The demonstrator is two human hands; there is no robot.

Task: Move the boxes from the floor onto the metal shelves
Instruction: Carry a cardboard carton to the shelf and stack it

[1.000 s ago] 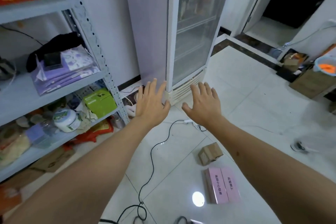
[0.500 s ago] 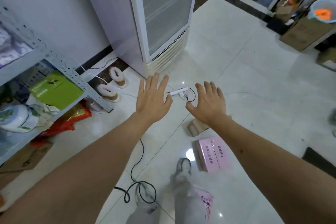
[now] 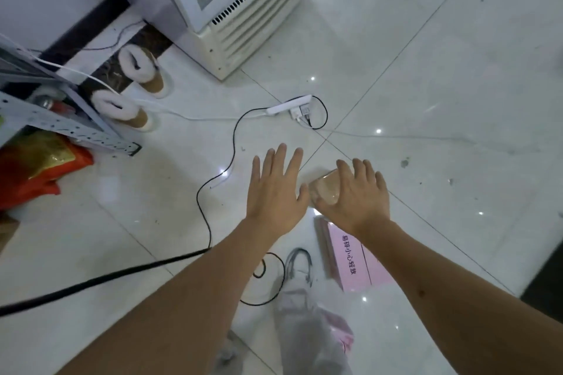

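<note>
Brown cardboard box [image 3: 325, 192] on glossy tile, under right hand [image 3: 355, 196]; fingers spread. Left hand [image 3: 275, 192] flat, splayed.

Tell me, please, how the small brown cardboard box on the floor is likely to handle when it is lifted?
The small brown box fits under the right hand, so it is probably light. Cardboard walls should stay fairly stiff, though they may dent if squeezed. Its glossy top suggests tape and some slipperiness.

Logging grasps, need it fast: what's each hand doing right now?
Left hand: open, fingers spread, holding nothing.
Right hand: over the small brown box, fingers extended; grip cannot be told.
</note>
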